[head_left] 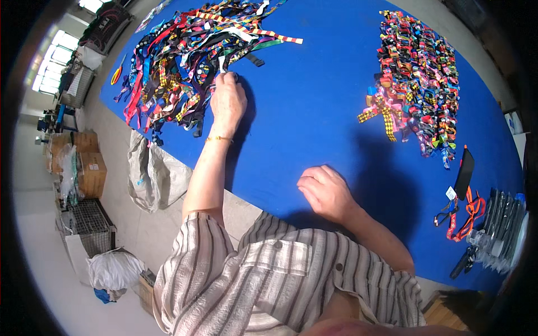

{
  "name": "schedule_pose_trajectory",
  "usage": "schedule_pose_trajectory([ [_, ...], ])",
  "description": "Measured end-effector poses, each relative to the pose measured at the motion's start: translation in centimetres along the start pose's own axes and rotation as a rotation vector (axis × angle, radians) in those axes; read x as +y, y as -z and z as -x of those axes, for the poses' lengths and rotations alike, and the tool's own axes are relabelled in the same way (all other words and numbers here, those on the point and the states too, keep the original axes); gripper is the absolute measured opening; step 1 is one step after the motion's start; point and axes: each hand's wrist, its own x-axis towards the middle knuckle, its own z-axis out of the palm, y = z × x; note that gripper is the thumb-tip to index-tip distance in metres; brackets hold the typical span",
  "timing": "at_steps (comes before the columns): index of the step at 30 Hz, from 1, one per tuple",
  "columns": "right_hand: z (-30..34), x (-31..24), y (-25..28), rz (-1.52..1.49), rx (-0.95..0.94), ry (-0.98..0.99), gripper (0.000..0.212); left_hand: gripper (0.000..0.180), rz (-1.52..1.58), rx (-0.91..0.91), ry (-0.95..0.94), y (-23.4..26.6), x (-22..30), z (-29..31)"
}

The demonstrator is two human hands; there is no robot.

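Observation:
A loose heap of colourful printed fabric straps point(168, 78) lies on the blue table at the far left. My left hand point(228, 101) reaches to the heap's right edge, its fingers closed on a strap; a white strip end shows just beyond the fingertips. Part of what they pinch is hidden by the hand. My right hand point(328, 193) is near the table's front edge, fingers loosely curled together, with nothing seen in it. Farther right, many straps lie in tight looped rows point(417, 78), with yellow-and-black checked ends point(386, 115) sticking out at the near left.
At the right edge of the blue table point(302, 95) lie an orange lanyard point(475, 207), a flat black piece point(464, 173) and dark plastic-wrapped packs point(499, 229). On the floor at left stand a whitish sack point(154, 171), cardboard boxes point(92, 173) and a wire crate point(92, 224).

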Motion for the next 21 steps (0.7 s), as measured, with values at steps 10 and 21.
schedule_pose_trajectory([
  [10,0.5,0.0,0.0,-0.007,-0.033,-0.008,0.008,0.021,-0.027,-0.089,0.079,-1.0,-1.2,0.4],
  [21,0.5,-0.3,1.3,-0.144,0.171,-0.198,0.026,0.013,0.492,-0.360,-0.190,3.6,7.9,8.3],
])
